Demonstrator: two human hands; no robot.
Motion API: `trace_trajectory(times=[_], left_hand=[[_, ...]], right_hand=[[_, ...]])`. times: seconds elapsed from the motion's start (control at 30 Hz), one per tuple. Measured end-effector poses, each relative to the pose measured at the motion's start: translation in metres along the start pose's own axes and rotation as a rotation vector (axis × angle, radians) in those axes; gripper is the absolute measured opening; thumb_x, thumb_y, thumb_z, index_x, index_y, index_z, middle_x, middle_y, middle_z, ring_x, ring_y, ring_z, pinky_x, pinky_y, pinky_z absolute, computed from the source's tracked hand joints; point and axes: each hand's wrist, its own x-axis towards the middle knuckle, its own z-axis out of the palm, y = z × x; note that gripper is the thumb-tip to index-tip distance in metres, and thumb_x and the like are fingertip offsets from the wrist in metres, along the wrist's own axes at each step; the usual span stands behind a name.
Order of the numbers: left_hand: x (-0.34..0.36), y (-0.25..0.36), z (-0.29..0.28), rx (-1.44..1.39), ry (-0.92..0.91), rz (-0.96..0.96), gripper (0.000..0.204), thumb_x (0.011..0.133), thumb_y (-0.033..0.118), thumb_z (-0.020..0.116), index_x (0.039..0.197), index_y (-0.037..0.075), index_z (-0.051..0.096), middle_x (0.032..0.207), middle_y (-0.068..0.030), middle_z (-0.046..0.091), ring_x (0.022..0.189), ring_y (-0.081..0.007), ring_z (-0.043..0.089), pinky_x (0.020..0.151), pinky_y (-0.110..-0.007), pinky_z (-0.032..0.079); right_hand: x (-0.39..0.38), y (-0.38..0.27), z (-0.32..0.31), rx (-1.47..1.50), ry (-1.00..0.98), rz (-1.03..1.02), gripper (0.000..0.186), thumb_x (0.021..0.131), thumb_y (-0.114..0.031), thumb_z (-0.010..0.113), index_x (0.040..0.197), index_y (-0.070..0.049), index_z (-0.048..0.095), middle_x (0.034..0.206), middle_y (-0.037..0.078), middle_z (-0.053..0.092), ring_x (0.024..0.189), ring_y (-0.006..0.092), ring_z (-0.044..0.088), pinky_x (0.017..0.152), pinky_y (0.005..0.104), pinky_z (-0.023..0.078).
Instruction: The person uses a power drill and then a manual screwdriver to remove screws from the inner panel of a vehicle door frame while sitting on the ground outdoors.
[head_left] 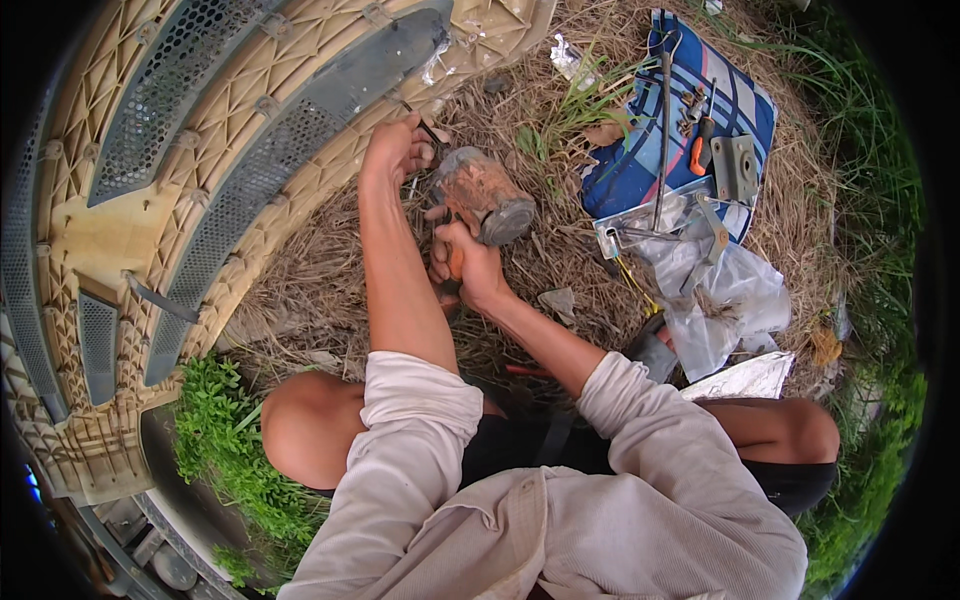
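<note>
My left hand (393, 152) is closed around a slim dark rod (432, 131) beside the edge of a large tan plastic vehicle panel (110, 235). Part of the rod is hidden by my fingers, so its exact kind is unclear. Just to the right, my right hand (466, 264) grips the orange and dark handle of a mallet (484, 196). Its thick cylindrical head is brown and dirty, with grey ends. The head sits close beside my left fingers, above dry grass; I cannot tell whether it touches anything.
A blue plaid cloth (625, 165) at the far right bears a long metal bar (664, 120), an orange-handled screwdriver (701, 148) and a metal bracket (736, 170). Nearer lies a clear plastic bag (705, 335). My bent knees flank the work; green plants (225, 430) grow at the left.
</note>
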Motion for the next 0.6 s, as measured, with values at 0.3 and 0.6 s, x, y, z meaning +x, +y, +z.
trace_trajectory(times=[0.3,0.6], left_hand=[[-0.010,0.006,0.008,-0.018,-0.030,-0.017,0.022,0.108,0.024,0.049,0.101,0.005,0.058,0.078,-0.0072,0.060,0.058,-0.0188,0.054,0.053,-0.032,0.045],[-0.004,0.006,-0.003,0.004,-0.029,-0.037,0.028,0.109,0.028,0.045,0.109,0.004,0.059,0.086,-0.0075,0.066,0.058,-0.0175,0.062,0.050,-0.031,0.050]], right_hand=[[0.002,0.001,-0.002,0.119,0.025,0.008,0.029,0.091,-0.014,0.059,0.118,-0.002,0.055,0.063,0.005,0.050,0.045,0.0161,0.045,0.045,0.0319,0.039],[0.003,0.002,-0.001,0.131,0.020,0.035,0.031,0.091,-0.014,0.059,0.119,-0.004,0.056,0.064,0.005,0.051,0.046,0.0159,0.045,0.046,0.0326,0.038]])
